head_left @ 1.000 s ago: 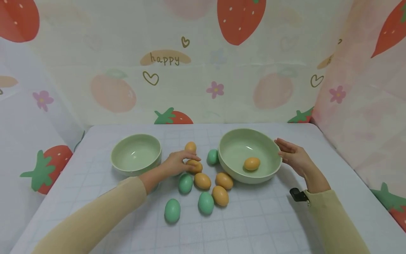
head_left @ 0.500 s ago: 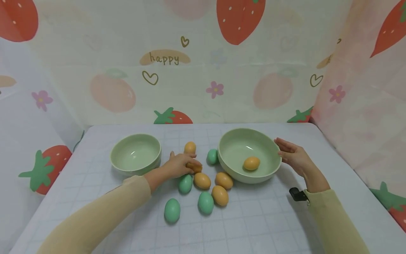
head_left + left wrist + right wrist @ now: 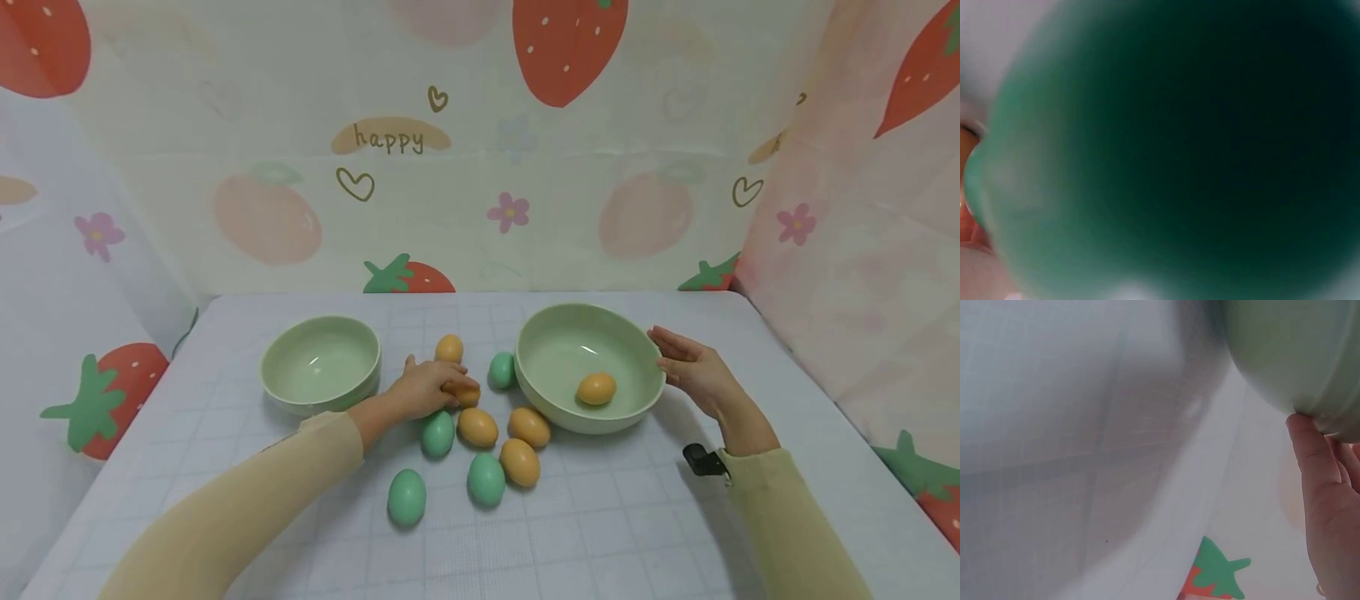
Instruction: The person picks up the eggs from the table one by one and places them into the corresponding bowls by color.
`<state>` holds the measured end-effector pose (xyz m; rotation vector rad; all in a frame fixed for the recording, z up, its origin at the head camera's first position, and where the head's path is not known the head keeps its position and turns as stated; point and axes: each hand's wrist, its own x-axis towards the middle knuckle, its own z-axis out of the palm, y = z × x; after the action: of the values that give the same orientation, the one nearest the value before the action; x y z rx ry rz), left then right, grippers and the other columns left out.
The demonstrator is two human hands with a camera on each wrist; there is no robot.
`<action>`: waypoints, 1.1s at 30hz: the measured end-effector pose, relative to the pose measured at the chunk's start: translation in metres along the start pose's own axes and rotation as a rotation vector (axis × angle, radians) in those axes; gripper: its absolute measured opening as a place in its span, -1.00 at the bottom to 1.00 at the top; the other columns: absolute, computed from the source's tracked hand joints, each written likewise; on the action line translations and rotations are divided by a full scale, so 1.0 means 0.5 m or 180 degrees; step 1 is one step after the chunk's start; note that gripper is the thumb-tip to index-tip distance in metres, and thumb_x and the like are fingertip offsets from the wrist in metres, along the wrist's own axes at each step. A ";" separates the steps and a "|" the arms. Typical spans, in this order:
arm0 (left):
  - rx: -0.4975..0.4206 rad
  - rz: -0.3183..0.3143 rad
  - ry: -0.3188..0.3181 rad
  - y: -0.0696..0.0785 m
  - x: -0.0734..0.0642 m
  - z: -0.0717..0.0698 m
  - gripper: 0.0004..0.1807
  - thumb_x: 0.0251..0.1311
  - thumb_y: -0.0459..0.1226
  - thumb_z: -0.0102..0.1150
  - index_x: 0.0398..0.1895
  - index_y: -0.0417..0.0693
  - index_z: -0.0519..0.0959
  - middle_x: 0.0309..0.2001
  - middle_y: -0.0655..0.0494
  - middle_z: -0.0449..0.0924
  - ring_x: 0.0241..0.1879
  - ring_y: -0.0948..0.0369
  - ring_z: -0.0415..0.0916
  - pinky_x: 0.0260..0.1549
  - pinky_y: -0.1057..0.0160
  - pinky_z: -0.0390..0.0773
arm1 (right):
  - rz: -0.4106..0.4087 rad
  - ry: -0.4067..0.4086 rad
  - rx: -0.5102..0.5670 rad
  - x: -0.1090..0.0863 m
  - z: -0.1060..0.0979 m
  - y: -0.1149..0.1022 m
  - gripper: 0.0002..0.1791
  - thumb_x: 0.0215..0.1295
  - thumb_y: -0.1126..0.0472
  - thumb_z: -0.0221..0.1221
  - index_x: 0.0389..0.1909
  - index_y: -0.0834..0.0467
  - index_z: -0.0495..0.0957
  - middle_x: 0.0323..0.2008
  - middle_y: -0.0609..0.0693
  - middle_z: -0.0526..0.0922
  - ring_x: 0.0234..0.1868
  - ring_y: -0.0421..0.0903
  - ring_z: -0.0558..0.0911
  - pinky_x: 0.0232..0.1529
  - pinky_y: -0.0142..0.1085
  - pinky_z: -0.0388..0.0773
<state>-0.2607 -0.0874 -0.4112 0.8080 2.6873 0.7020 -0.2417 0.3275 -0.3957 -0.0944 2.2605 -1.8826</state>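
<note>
My left hand (image 3: 426, 390) reaches in among loose eggs, its fingers curled over an orange egg (image 3: 470, 397) that they partly cover. Just below this hand lies a green egg (image 3: 437, 434). A green egg (image 3: 1035, 169), very close and blurred, fills most of the left wrist view. On the right, my right hand (image 3: 701, 377) stays at the larger pale green bowl (image 3: 551, 358), fingers extended along its outer side. The thumb touches that bowl (image 3: 1297, 356) in the right wrist view. One orange egg (image 3: 597, 388) lies inside it.
A smaller pale green bowl (image 3: 318, 367) stands at the left with nothing in it. Around the middle lie more eggs, among them an orange egg (image 3: 448, 348) behind the left hand, a green egg (image 3: 502, 370) beside the larger bowl, and a green egg (image 3: 407, 497) nearest the front.
My left hand has moved slightly right and its fingers have come down over the orange egg, which has shifted a little to the right. The right hand has stayed at the larger bowl.
</note>
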 end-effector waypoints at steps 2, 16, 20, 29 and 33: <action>-0.0017 0.0004 0.0034 -0.001 0.000 0.001 -0.61 0.17 -0.41 0.27 0.09 0.00 0.65 0.25 -0.06 0.47 0.31 -0.07 0.31 0.22 -0.49 -0.28 | -0.0019 -0.0012 -0.0005 -0.001 0.001 0.000 -0.28 0.46 0.37 0.01 0.50 0.32 -0.14 0.48 0.28 -0.11 0.47 0.05 0.05 0.01 -0.53 0.47; -0.0356 0.0285 0.0511 0.006 -0.024 -0.008 -0.60 0.13 -0.41 0.31 0.09 -0.08 0.65 0.22 -0.12 0.49 0.31 -0.06 0.31 0.25 -0.45 -0.19 | -0.0046 -0.0011 0.0047 -0.002 0.001 0.000 -0.28 0.45 0.39 0.01 0.49 0.34 -0.14 0.47 0.30 -0.12 0.45 -0.07 0.13 0.00 -0.53 0.47; -0.0391 0.0430 0.0648 0.008 -0.028 -0.010 -0.60 0.12 -0.40 0.31 0.09 -0.11 0.64 0.21 -0.14 0.50 0.29 -0.07 0.33 0.24 -0.46 -0.16 | -0.0006 0.0013 0.0043 -0.003 0.001 -0.003 -0.28 0.45 0.39 0.01 0.50 0.33 -0.14 0.48 0.29 -0.12 0.46 -0.06 0.12 0.00 -0.53 0.48; -0.0464 0.0587 0.0814 0.017 -0.033 -0.019 -0.57 0.09 -0.42 0.34 0.09 -0.15 0.64 0.18 -0.17 0.52 0.26 -0.07 0.37 0.23 -0.46 -0.11 | -0.0032 0.0007 0.0014 -0.006 0.003 -0.005 -0.28 0.46 0.38 -0.01 0.50 0.34 -0.15 0.48 0.29 -0.13 0.48 0.03 0.04 0.00 -0.53 0.47; -0.0466 0.0686 0.0865 0.028 -0.040 -0.027 -0.57 0.07 -0.43 0.35 0.08 -0.18 0.64 0.15 -0.19 0.54 0.23 -0.08 0.40 0.23 -0.45 -0.04 | -0.0031 0.0005 0.0005 -0.006 0.005 -0.006 -0.28 0.46 0.38 -0.01 0.50 0.33 -0.15 0.48 0.29 -0.12 0.48 0.08 0.01 0.00 -0.53 0.47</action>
<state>-0.2433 -0.0937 -0.3905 1.0404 2.7635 1.1192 -0.2385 0.3252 -0.3926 -0.1041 2.2634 -1.8900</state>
